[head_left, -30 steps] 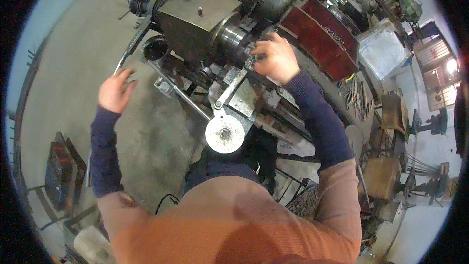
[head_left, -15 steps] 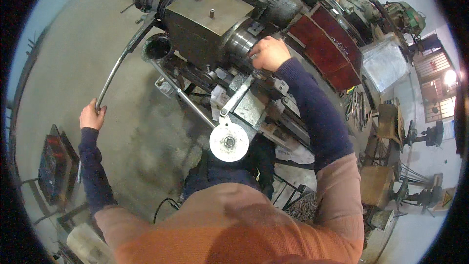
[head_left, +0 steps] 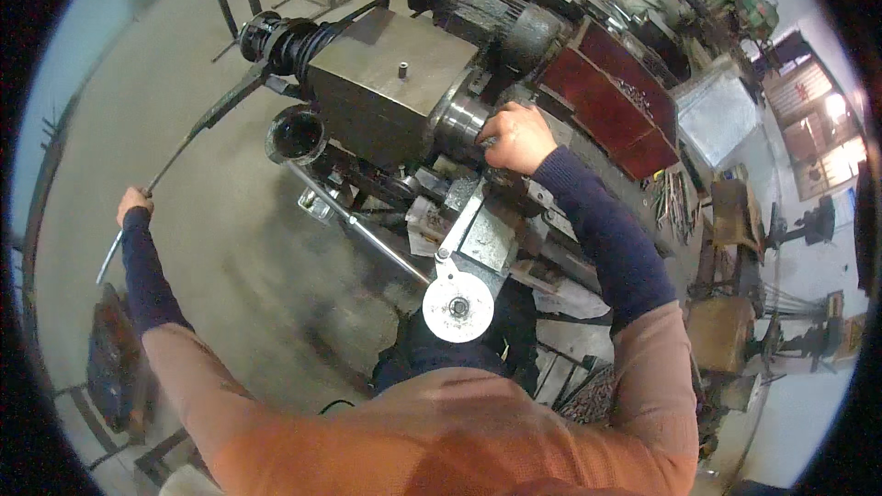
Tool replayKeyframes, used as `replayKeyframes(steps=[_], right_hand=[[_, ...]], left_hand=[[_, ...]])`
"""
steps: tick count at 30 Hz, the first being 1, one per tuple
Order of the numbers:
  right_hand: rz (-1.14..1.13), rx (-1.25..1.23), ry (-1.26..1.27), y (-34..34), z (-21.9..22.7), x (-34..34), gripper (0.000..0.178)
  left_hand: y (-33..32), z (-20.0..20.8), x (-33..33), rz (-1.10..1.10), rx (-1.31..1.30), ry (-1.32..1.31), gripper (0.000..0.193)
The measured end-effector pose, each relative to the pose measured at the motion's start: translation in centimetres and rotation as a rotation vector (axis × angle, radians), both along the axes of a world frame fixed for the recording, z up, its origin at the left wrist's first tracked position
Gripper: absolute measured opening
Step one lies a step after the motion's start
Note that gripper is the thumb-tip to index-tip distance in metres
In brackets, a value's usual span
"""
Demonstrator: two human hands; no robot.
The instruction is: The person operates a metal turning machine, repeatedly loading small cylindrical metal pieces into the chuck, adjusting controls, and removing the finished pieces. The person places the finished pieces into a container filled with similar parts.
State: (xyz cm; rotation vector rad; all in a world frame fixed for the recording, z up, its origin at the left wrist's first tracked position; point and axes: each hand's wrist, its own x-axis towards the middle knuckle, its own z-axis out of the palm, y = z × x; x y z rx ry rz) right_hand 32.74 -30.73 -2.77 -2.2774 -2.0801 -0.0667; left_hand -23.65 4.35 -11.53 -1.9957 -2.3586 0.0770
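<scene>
My left hand [head_left: 135, 206] is closed round a long metal lever [head_left: 171, 163], whose bright end sticks out below my fist. The lever runs up to a black pulley assembly [head_left: 289, 46] on the far left end of a lathe-like machine. My right hand [head_left: 522, 140] reaches to the bright round spindle nose [head_left: 459, 119] at the right side of the grey headstock [head_left: 386, 55]. Its fingers are curled together against the spindle face; what they grip there is hidden. Nearer to me, a pale round disc [head_left: 457, 309] with a central nut sits on the metal slide [head_left: 491, 237].
A slanting metal rod [head_left: 367, 228] runs from beside an open black cup-shaped part [head_left: 298, 133] toward the disc. Behind the spindle are an electric motor [head_left: 496, 23] and a dark red bin [head_left: 602, 101] holding small metal parts. Several long tools [head_left: 672, 200] lie at the right.
My left hand has swung outward to the left, and the lever with it. My right hand stays at the spindle face. The whole view has shifted slightly.
</scene>
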Motion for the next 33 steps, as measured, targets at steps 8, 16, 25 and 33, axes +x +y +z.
replayKeyframes(steps=[8,16,25,33], right_hand=[[0.141,0.333,0.073,-4.4,1.7,-0.1,0.036],[-0.311,0.399,0.253,-26.5,1.0,4.8,0.040],[-1.151,0.231,0.057,-59.4,-8.8,15.3,0.039],[-1.670,-0.374,-0.068,-72.8,-14.0,17.6,0.040]], left_hand=[[-9.0,-13.0,16.8,-0.646,0.366,-0.761,0.027],[-8.9,-19.9,25.3,-0.817,-0.180,0.112,0.019],[-9.7,-17.8,21.1,-0.796,0.053,-0.322,0.036],[-15.5,-8.6,24.9,-0.098,-0.229,-1.421,0.047]])
